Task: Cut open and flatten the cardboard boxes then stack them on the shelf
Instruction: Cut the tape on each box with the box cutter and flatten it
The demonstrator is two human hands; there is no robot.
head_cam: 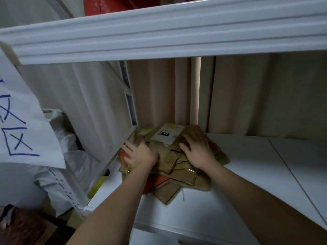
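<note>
Stacking appears under way: left hand (141,154) and right hand (196,149) press, fingers spread flat, on the flattened cardboard boxes (169,163) piled at the white shelf's (247,174) back left corner. Next likely: square the pile.

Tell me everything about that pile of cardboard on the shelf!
The pile is brown cardboard, boxes already flattened, lying unevenly with corners sticking out at different angles. Some pieces show orange and yellow print, and some edges look glossy, like tape. The top piece carries a white label with a small black patch. It sits in the back left corner of the white shelf, near the wall. The left hand and right hand both lie on top of it, fingers spread.
</note>
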